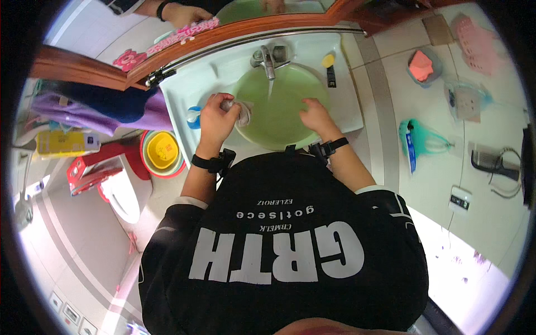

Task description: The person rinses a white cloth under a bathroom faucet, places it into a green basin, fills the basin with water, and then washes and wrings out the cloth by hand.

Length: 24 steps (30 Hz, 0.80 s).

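A round green plastic basin [289, 138] sits in the white ceramic sink [188, 88] before me. Water streams into it from the chrome faucet [267, 63]. At the basin's left rim, my left hand [218, 119] grips a crumpled, wet-looking greyish cloth [244, 114], which hangs just inside the rim. My right hand [317, 115] is over the basin's right side, with fingers bent, slightly apart and nothing visible in them. Beside my left hand stands a blue bottle [193, 117] with a pale top.
A yellow item with a black strip [331, 76] lies on the sink's right ledge. A wood-framed mirror [234, 29] and a metal rail [251, 39] run behind the faucet. Stacked basins [162, 150] and a toilet [125, 197] are at left. Wall holders, including a teal one [418, 136], are at right.
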Available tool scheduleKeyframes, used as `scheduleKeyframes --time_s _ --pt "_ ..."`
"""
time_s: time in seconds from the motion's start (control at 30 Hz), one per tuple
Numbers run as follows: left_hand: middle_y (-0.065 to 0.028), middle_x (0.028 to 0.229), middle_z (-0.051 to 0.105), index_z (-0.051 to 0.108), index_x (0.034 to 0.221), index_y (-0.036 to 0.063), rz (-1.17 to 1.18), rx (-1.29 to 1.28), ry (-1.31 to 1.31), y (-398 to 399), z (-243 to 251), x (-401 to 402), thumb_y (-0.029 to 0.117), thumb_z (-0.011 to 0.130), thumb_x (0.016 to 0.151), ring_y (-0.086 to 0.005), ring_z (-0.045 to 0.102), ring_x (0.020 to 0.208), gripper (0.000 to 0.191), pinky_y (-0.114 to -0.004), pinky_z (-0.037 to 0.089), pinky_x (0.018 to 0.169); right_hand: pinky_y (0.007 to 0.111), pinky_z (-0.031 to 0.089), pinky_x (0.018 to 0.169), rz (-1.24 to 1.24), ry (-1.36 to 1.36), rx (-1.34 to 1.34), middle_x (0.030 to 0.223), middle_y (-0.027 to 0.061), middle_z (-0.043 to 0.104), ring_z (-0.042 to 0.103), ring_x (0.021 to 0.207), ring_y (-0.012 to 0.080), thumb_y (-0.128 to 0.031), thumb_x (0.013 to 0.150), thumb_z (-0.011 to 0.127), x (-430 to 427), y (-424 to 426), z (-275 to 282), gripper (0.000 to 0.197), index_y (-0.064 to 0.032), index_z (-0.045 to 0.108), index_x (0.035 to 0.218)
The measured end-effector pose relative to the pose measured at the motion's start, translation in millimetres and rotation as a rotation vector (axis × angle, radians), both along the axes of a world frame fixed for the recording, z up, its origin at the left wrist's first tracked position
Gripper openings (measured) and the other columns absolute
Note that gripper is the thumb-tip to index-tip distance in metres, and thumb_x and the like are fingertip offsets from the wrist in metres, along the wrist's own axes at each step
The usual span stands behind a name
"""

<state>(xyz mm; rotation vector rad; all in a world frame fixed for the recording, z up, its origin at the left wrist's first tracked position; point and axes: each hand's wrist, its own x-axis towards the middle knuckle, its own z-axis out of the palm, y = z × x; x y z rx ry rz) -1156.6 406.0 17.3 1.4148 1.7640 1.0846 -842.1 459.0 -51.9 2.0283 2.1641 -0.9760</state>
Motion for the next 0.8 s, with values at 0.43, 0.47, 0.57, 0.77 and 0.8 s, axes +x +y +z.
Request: scheduleKeyframes --time_s 0.43,0.47,0.57,0.77,0.8 --pt "-0.0086 0.082 0.066 0.067 0.098 -0.0001 -0.09 -0.189 -0.262 -17 7 -53 0.016 0.07 0.08 -0.0137 0.063 0.075 0.024 -0.028 0.05 0.067 0.041 0.046 0.097 -0.212 0.237 0.147 0.119 0.0208 0.061 0.059 0.112 0.0356 -0.031 0.083 0.069 -31 -51 41 0.043 -0.0003 0.064 0.113" --pt "-0.0042 0.082 0.064 0.066 0.1 -0.0009 -0.088 -0.189 -0.31 -20 9 -57 0.014 0.069 0.083 -0.0098 0.06 0.075 0.023 -0.026 0.049 0.065 0.04 0.047 0.097 -0.194 0.341 0.095 0.12 0.0198 0.061 0.059 0.113 0.0334 -0.03 0.08 0.074 -50 -52 45 0.05 -0.0008 0.062 0.119" --pt "-0.0024 0.083 0.064 0.066 0.101 0.0002 -0.079 -0.193 -0.498 -33 -3 -69 0.014 0.069 0.084 -0.0106 0.06 0.075 0.022 -0.026 0.048 0.063 0.037 0.048 0.098 0.206 0.633 0.175 0.124 0.0186 0.06 0.06 0.115 0.0305 -0.03 0.071 0.086 -118 -59 70 0.075 -0.0012 0.053 0.132" --pt "-0.0041 0.102 0.061 0.056 0.109 0.0066 0.265 -0.489 -0.884 -74 10 -63 0.029 0.063 0.096 -0.015 0.062 0.09 0.027 -0.032 0.057 0.07 0.041 0.047 0.099 0.353 0.67 -0.316 0.121 0.0229 0.063 0.06 0.115 0.0364 -0.034 0.066 0.087 -199 -53 26 0.081 -0.0008 0.053 0.132" --pt "-0.0052 0.105 0.06 0.054 0.112 0.0059 0.306 -0.489 -0.933 -83 6 -63 0.029 0.062 0.097 -0.0155 0.062 0.094 0.029 -0.032 0.058 0.072 0.039 0.053 0.087 0.422 0.652 -0.274 0.111 0.0182 0.067 0.066 0.1 0.0315 -0.03 0.069 0.083 -202 -57 5 0.074 -0.0009 0.053 0.131"
